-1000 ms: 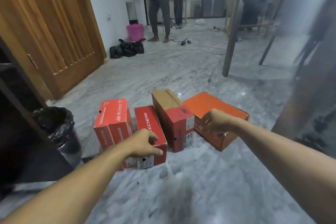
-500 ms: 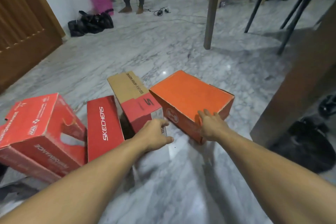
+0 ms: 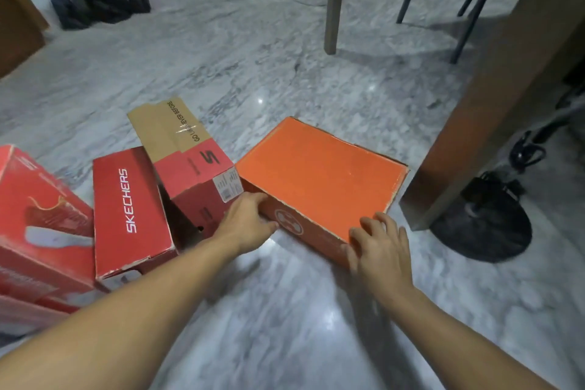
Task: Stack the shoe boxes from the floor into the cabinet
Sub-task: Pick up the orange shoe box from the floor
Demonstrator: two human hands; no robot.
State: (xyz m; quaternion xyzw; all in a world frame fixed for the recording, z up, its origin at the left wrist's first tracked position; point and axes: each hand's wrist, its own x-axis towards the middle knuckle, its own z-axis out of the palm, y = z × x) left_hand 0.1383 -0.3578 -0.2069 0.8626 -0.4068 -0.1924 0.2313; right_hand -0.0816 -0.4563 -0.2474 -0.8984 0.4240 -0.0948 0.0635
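- orange box (image 3: 319, 177) flat on marble floor (image 3: 285, 326), right of the other boxes, just beside the brown post (image 3: 493, 98)
- left hand (image 3: 245, 223) grips its near-left corner, fingers curled onto the lid edge, thumb on the front face
- right hand (image 3: 380, 250) holds the near-right corner, fingers bent over the lid, thumb down the side
- red/tan box (image 3: 190, 161) touching orange box's left side
- red Skechers box (image 3: 129, 209) left of that
- another red box (image 3: 34, 225) at far left edge, partly cut off
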